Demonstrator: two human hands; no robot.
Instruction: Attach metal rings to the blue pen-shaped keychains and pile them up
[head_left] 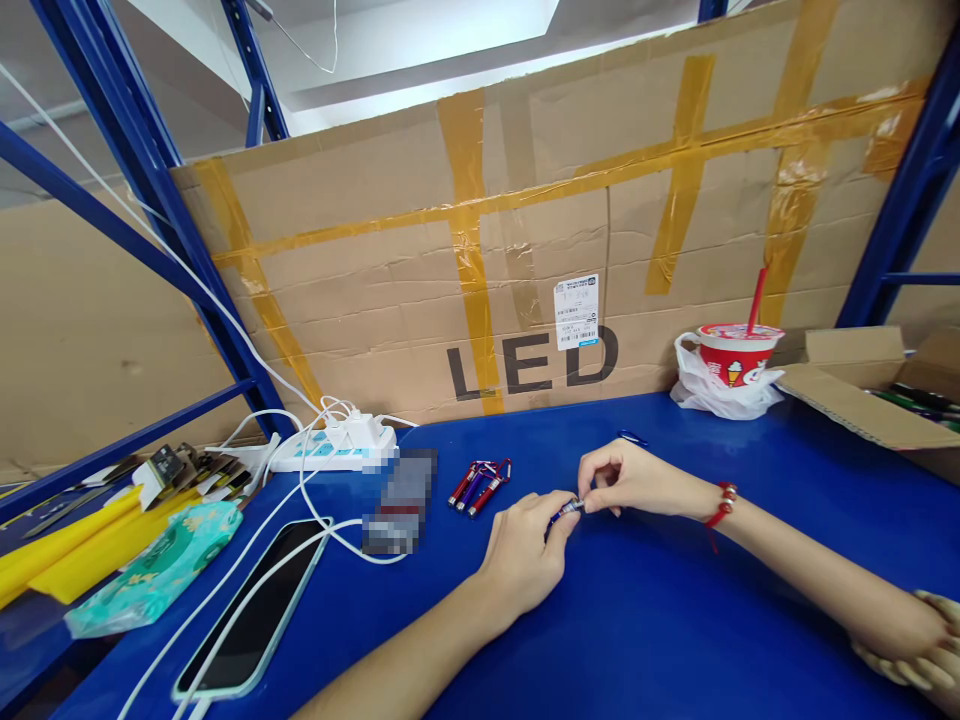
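Observation:
Just right of the middle of the blue table, my left hand [529, 545] is closed around a small blue keychain flashlight [564, 512] with a pale label. My right hand [626, 480], wearing a red bracelet, pinches its silver end. The fingers hide much of the little tube. To the left of my hands lie several keychain flashlights [480, 487], red and purple with silver tips, carabiner clips pointing away from me. Another blue clip [632, 438] shows behind my right hand; what it belongs to is hidden.
To the left are a phone [251, 610], a blurred-out dark object [401, 500], white cables and a power strip [337, 445]. A red cup [739, 358] with a straw and an open carton [855, 400] stand back right. Taped cardboard [375, 300] walls the rear.

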